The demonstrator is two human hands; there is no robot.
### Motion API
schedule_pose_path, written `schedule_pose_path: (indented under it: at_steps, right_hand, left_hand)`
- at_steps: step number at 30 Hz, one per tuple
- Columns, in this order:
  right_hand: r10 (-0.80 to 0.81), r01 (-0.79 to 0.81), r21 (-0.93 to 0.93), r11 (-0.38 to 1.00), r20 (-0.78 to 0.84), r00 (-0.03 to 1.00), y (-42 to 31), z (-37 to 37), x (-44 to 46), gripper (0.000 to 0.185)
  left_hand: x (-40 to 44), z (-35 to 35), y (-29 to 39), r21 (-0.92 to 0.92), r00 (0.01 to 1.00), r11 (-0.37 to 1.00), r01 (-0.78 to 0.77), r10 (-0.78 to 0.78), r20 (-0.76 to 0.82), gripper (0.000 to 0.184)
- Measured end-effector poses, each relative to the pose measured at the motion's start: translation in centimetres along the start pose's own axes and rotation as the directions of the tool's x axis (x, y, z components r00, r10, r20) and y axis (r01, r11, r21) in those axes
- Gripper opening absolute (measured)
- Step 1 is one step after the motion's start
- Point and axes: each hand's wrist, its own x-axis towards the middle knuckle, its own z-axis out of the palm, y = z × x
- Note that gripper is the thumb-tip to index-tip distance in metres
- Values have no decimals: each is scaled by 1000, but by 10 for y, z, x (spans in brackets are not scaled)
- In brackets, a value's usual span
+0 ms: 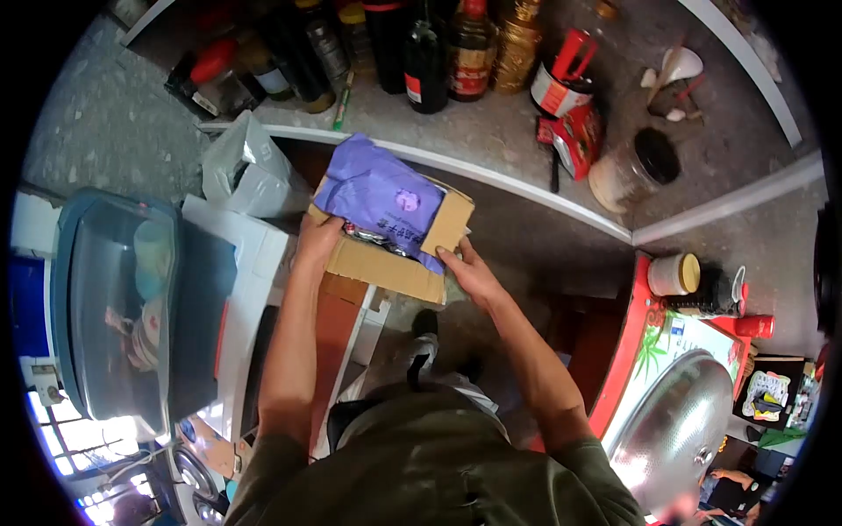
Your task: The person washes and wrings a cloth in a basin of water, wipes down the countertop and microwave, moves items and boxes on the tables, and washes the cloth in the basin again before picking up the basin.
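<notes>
Between my two hands is an open cardboard box (386, 268), held in front of the shelf edge. A purple plastic package (386, 188) with dark printing and a pale round mark lies in it, reaching past the rim. Small shiny items (373, 235) show beneath the package. My left hand (321, 235) grips the box's left side, its fingertips partly hidden. On the right side my right hand (471, 270) holds the lower corner by the raised flap, thumb on the cardboard.
Bottles (427, 61) and jars line the shelf (491, 145) ahead. A white plastic bag (250, 167) is left of the box. Further left stands a lidded clear-blue bin (118, 307). A domed metal lid (680, 430) sits on the red-edged table at right. A person (735, 493) is at lower right.
</notes>
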Motion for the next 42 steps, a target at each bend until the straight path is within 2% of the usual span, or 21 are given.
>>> schedule_pose_path:
  at_steps: [3, 6, 8, 11, 12, 13, 14, 16, 17, 18, 20, 22, 24, 25, 26, 28, 29, 36, 38, 40, 42]
  right_hand:
    - [15, -12, -67, 998, 43, 999, -3, 12, 56, 83]
    - [10, -3, -104, 995, 66, 998, -11, 26, 82, 88]
    - [-7, 13, -61, 998, 86, 996, -21, 39, 98, 90]
    - [44, -67, -257, 964, -95, 995, -23, 50, 117, 88]
    - [-8, -42, -354, 934, -138, 990, -29, 52, 123, 85]
    - [-57, -27, -447, 894, -175, 983, -29, 54, 127, 83]
    - [-126, 28, -442, 897, -193, 973, -13, 53, 138, 80]
    - [-120, -61, -597, 800, -258, 959, -19, 56, 136, 80]
    - [-114, -63, -595, 801, -254, 960, -19, 57, 135, 80]
    - [-89, -58, -553, 831, -235, 968, -20, 57, 137, 81]
    - [-58, -63, -501, 863, -223, 973, -15, 59, 136, 82]
    - [-64, -14, -373, 928, -196, 978, -8, 62, 138, 86]
    - [-72, -20, -374, 927, -231, 970, -3, 68, 141, 86]
    - [-79, -25, -385, 923, -252, 965, -1, 73, 142, 86]
    - [-72, -33, -379, 925, -260, 963, 1, 76, 143, 86]
    - [-67, -54, -399, 915, -284, 956, -11, 90, 143, 86]
    - [-27, -120, -438, 891, -315, 949, -15, 99, 146, 89]
    - [-8, -123, -544, 830, -232, 973, -11, 127, 163, 95]
    - [77, -133, -440, 888, -141, 987, -19, 107, 145, 98]
    - [-26, -46, -388, 920, -177, 984, -9, 84, 123, 91]
    - [19, -97, -336, 937, -228, 973, 1, 54, 94, 82]
  left_hand:
    - [13, -5, 21, -92, 976, 994, -65, 44, -215, 30]
    - [42, -25, 5, -84, 974, 995, 47, -64, -218, 29]
    - [60, -29, -9, -22, 955, 1000, -21, 14, -297, 32]
    - [67, -31, -3, -19, 929, 998, -52, 42, -367, 40]
    - [69, -32, 0, -87, 931, 996, -31, -3, -366, 46]
    - [77, -38, -14, -93, 902, 975, -201, 148, -405, 61]
    - [74, -41, -30, -92, 903, 978, -189, 136, -408, 61]
    - [54, -29, -3, -21, 874, 991, -132, 106, -474, 68]
    - [39, -24, 16, 227, 847, 967, -112, 213, -487, 71]
    - [29, -25, 28, 231, 846, 967, -111, 214, -488, 71]
    - [9, -27, 46, 627, 881, 768, -134, 382, -279, 72]
    - [-1, -29, 60, 674, 839, 707, -213, 486, -245, 65]
    - [-3, -28, 67, 720, 838, 584, -375, 546, -7, 54]
    - [3, -16, 73, 799, 870, 483, -359, 483, 99, 43]
    - [11, -10, 63, 797, 872, 483, -363, 476, 109, 43]
    - [38, 1, 19, 933, 957, 282, -224, 245, 155, 44]
    - [55, -1, -3, 952, 950, 216, -216, 270, 155, 49]
    - [88, 1, -21, 957, 968, 204, -206, 188, 168, 46]
    - [69, 16, -25, 942, 962, 308, -131, 268, 47, 47]
    - [52, 20, -37, 931, 928, 278, -239, 347, 134, 45]
    - [30, 23, -35, 910, 879, 248, -332, 432, 202, 44]
